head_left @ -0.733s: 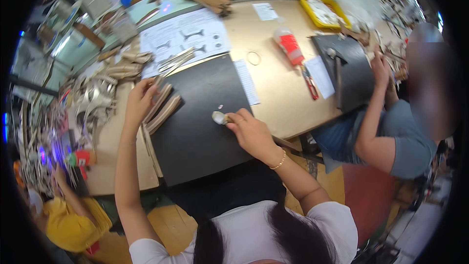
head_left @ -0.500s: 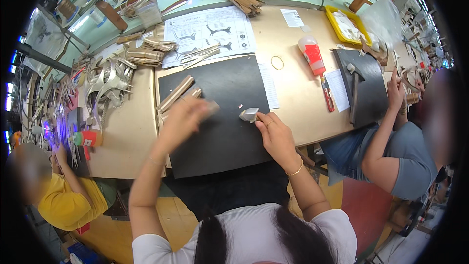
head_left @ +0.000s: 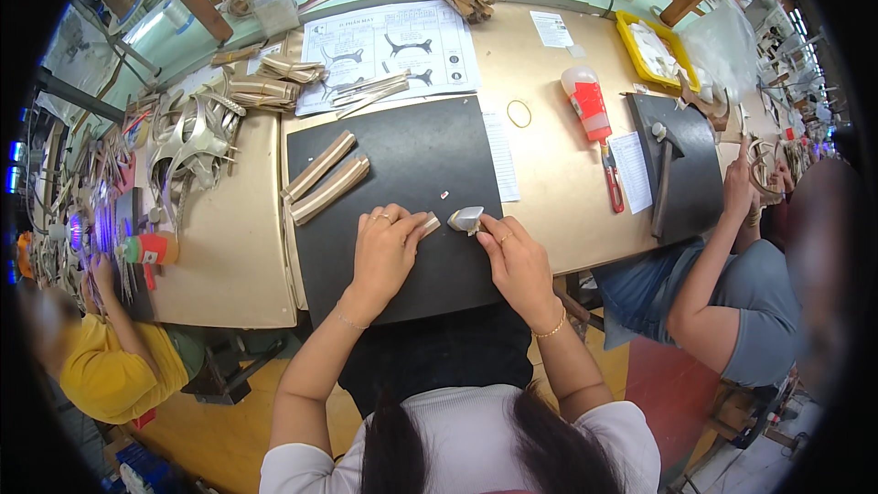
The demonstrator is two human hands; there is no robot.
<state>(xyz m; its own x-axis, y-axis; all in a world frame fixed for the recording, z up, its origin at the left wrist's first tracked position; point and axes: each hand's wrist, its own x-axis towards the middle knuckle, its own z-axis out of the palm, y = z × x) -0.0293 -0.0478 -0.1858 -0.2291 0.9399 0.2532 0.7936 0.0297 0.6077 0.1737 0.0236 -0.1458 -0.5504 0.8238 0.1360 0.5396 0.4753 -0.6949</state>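
Observation:
Over a black board (head_left: 439, 293) both of my hands work close together. Pinched in my left hand (head_left: 382, 252) is a short beige-and-brown strip (head_left: 430, 225), its end poking out toward the right. My right hand (head_left: 517, 252) grips a small silver-grey tool head (head_left: 465, 218) with a pale, crumpled-looking lower part; its exact kind is unclear, and the fingers hide the rest. A small gap separates strip and tool. A tiny white-and-red scrap (head_left: 444, 195) lies just beyond them. Two beige-and-brown strip bundles (head_left: 331, 190) rest at the board's left side.
Printed drawings (head_left: 389, 55) lie behind the board, with loose strips on them. Silver straps (head_left: 192, 142) are heaped left. To the right are a red-labelled bottle (head_left: 585, 102), a red-handled cutter (head_left: 613, 185), a hammer (head_left: 665, 169) and a yellow tray (head_left: 631, 32). Co-workers sit on both sides.
My left hand has come from the strip bundles to the right and nearer me, bringing the short strip beside the silver-grey tool. My right hand has barely moved.

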